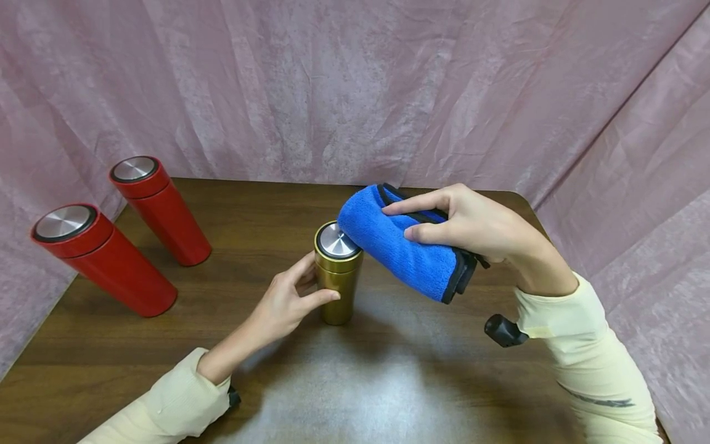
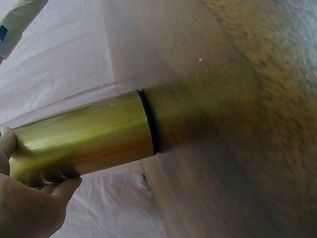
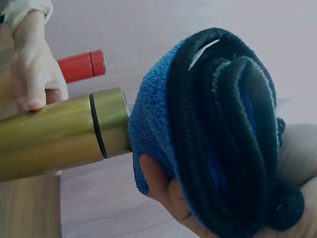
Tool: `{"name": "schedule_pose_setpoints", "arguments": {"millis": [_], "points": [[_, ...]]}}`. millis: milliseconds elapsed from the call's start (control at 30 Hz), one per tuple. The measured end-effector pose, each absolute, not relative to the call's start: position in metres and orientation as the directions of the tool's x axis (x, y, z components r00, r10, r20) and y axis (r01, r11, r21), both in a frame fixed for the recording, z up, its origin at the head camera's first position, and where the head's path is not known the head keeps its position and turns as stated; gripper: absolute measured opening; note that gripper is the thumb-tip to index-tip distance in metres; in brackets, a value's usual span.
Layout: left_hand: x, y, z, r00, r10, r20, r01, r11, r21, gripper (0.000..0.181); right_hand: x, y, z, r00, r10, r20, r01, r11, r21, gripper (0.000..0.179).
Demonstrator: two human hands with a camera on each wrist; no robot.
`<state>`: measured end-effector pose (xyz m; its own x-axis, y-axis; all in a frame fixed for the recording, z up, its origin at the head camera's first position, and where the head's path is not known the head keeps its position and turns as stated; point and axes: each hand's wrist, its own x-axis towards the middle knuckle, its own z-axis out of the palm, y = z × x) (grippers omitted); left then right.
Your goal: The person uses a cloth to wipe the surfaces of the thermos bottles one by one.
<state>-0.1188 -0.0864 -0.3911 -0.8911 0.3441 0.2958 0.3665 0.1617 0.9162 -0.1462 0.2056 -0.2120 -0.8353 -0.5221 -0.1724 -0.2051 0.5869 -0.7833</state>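
A gold thermos bottle with a silver lid top stands upright on the wooden table. My left hand grips it around the upper body, thumb in front and fingers behind. In the left wrist view the gold thermos bottle meets the table with its dark base ring. My right hand holds a folded blue towel with black edging. One end of the towel rests against the right side of the lid. In the right wrist view the rolled layers of the towel face the camera, close against the gold lid.
Two red thermos bottles stand on the table's left side, one nearer and one farther back. A pink curtain hangs behind the table and along its sides. Black wrist devices show at both cuffs.
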Motion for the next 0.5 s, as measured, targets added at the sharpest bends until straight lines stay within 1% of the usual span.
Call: {"name": "schedule_pose_setpoints", "arguments": {"millis": [200, 500], "points": [[-0.118, -0.087, -0.390, -0.893, 0.340, 0.294, 0.364, 0.164, 0.917, 0.074, -0.133, 0.210, -0.208, -0.831, -0.537, -0.143, -0.275, 0.621, -0.734, 0.041], [-0.119, -0.087, -0.392, -0.889, 0.346, 0.300, 0.371, 0.160, 0.915, 0.072, -0.119, 0.204, -0.201, -0.782, -0.616, -0.091, -0.397, 0.606, -0.689, 0.038]]}}
